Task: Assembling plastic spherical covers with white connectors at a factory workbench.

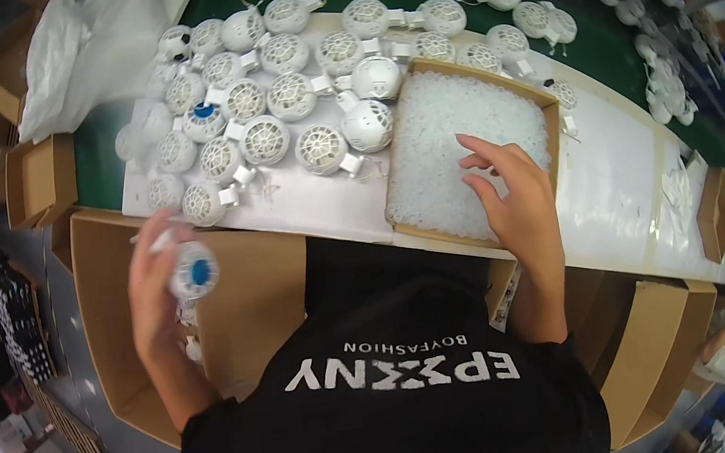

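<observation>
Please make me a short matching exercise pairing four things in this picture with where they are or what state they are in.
Column one
1. Left hand
2. Whitish plastic bag
3. Right hand
4. Shallow cardboard box

Column two
A. Over the box, thumb and fingers apart
B. Filled with small translucent pieces
C. Gripping a white round device with a blue centre
D. Crumpled, at the picture's upper left

Right pairs: 1-C, 2-D, 3-A, 4-B
</observation>
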`<action>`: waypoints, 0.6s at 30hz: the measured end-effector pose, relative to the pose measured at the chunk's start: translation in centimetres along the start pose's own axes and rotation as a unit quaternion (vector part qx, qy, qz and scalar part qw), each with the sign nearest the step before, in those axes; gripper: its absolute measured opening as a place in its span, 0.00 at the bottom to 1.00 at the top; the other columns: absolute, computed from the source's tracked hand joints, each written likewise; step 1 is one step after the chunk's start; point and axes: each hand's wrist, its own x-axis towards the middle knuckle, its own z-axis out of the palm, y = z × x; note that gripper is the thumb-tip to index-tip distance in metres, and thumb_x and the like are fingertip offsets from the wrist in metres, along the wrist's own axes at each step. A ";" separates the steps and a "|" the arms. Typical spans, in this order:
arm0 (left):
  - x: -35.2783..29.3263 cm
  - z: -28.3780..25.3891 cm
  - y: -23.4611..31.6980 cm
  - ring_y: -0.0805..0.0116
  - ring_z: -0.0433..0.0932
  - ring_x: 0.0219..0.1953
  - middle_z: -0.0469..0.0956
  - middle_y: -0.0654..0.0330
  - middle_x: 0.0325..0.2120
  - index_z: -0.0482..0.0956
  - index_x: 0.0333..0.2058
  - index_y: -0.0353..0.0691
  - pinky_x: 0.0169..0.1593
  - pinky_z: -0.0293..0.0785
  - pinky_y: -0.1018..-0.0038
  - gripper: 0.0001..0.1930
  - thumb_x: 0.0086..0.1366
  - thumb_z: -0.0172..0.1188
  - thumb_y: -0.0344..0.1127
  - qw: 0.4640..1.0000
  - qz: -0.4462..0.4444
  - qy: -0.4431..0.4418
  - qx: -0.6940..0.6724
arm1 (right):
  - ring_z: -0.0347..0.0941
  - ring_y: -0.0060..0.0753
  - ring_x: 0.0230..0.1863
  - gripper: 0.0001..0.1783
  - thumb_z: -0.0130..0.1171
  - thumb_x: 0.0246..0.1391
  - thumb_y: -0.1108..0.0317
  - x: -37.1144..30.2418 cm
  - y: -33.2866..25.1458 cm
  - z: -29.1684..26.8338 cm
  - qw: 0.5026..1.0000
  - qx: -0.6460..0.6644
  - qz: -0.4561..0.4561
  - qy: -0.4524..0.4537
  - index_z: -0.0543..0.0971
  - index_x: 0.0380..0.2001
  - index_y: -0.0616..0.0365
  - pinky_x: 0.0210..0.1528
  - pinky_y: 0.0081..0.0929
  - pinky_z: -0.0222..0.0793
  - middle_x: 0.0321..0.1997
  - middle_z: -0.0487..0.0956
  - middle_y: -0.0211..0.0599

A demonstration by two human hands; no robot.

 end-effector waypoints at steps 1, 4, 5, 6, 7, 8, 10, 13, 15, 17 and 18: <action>-0.8 -1.5 0.6 0.63 0.77 0.50 0.75 0.55 0.48 0.62 0.65 0.36 0.53 0.74 0.70 0.31 0.66 0.60 0.38 0.998 0.002 0.069 0.003 | 0.78 0.41 0.37 0.24 0.65 0.44 0.83 -0.3 0.8 -0.1 0.999 -0.035 0.014 -0.012 0.81 0.49 0.58 0.40 0.30 0.75 0.36 0.81 0.42; -1.8 -3.5 2.3 0.62 0.73 0.56 0.72 0.54 0.54 0.62 0.65 0.36 0.59 0.68 0.68 0.31 0.65 0.60 0.34 0.975 0.069 0.141 0.155 | 0.76 0.40 0.35 0.24 0.64 0.45 0.84 -1.1 2.3 0.4 0.997 -0.070 0.024 -0.016 0.81 0.48 0.57 0.38 0.30 0.74 0.35 0.80 0.41; -1.6 -3.2 2.5 0.62 0.73 0.56 0.72 0.54 0.54 0.62 0.65 0.36 0.59 0.68 0.68 0.31 0.65 0.60 0.34 0.975 0.071 0.140 0.155 | 0.76 0.40 0.35 0.23 0.64 0.45 0.84 -1.2 2.6 0.7 0.997 -0.070 0.013 -0.013 0.81 0.48 0.57 0.37 0.30 0.74 0.34 0.79 0.41; -1.2 -2.7 2.7 0.62 0.72 0.57 0.71 0.54 0.55 0.62 0.65 0.36 0.61 0.66 0.68 0.31 0.65 0.60 0.32 0.971 0.090 0.142 0.170 | 0.75 0.40 0.35 0.23 0.63 0.46 0.84 -1.2 2.8 0.9 0.997 -0.071 0.003 -0.009 0.81 0.48 0.56 0.36 0.30 0.73 0.33 0.79 0.40; -0.8 -2.1 3.0 0.62 0.70 0.58 0.70 0.54 0.57 0.63 0.64 0.36 0.62 0.64 0.68 0.30 0.64 0.60 0.31 0.966 0.108 0.146 0.186 | 0.75 0.40 0.35 0.23 0.63 0.46 0.84 -1.2 2.9 1.0 0.997 -0.072 0.002 -0.008 0.81 0.48 0.56 0.36 0.30 0.73 0.33 0.79 0.40; -0.2 -1.5 3.1 0.62 0.69 0.60 0.69 0.53 0.58 0.63 0.64 0.36 0.63 0.62 0.67 0.30 0.64 0.60 0.29 0.960 0.127 0.149 0.202 | 0.74 0.39 0.34 0.23 0.63 0.46 0.84 -1.2 2.9 1.0 0.998 -0.062 -0.011 0.003 0.80 0.48 0.57 0.36 0.29 0.73 0.33 0.78 0.40; 2.3 0.0 3.1 0.61 0.69 0.60 0.69 0.54 0.58 0.64 0.64 0.36 0.63 0.63 0.67 0.29 0.64 0.60 0.28 0.968 0.121 0.097 0.196 | 0.74 0.37 0.32 0.22 0.62 0.46 0.85 -1.1 2.8 1.0 0.998 -0.046 -0.038 0.024 0.80 0.47 0.58 0.35 0.28 0.73 0.32 0.77 0.40; 7.2 3.7 3.9 0.64 0.70 0.59 0.72 0.56 0.56 0.70 0.59 0.36 0.61 0.66 0.68 0.23 0.65 0.60 0.28 0.955 0.132 -0.032 0.265 | 0.74 0.34 0.31 0.22 0.61 0.47 0.86 -1.0 1.6 0.7 0.999 -0.003 -0.008 0.041 0.80 0.47 0.59 0.36 0.26 0.73 0.31 0.77 0.39; 11.3 7.7 4.4 0.63 0.71 0.59 0.75 0.57 0.53 0.75 0.55 0.37 0.60 0.66 0.68 0.19 0.64 0.61 0.29 0.925 0.179 -0.048 0.332 | 0.74 0.33 0.31 0.21 0.61 0.48 0.86 -0.9 1.7 0.6 0.998 0.014 0.009 0.053 0.80 0.47 0.59 0.36 0.25 0.73 0.31 0.77 0.39; 15.9 10.7 4.8 0.58 0.74 0.55 0.77 0.56 0.49 0.78 0.53 0.42 0.60 0.67 0.65 0.19 0.62 0.63 0.32 0.840 0.304 -0.062 0.444 | 0.74 0.31 0.31 0.21 0.60 0.48 0.87 -0.9 2.0 0.7 0.998 0.034 0.008 0.057 0.80 0.47 0.60 0.37 0.24 0.73 0.31 0.77 0.38; 18.3 11.6 4.5 0.55 0.74 0.53 0.77 0.56 0.49 0.78 0.53 0.45 0.59 0.67 0.63 0.20 0.61 0.64 0.34 0.794 0.334 -0.043 0.505 | 0.75 0.30 0.31 0.21 0.59 0.49 0.87 -1.0 2.0 0.6 0.997 0.045 0.008 0.058 0.80 0.47 0.60 0.37 0.23 0.73 0.31 0.77 0.38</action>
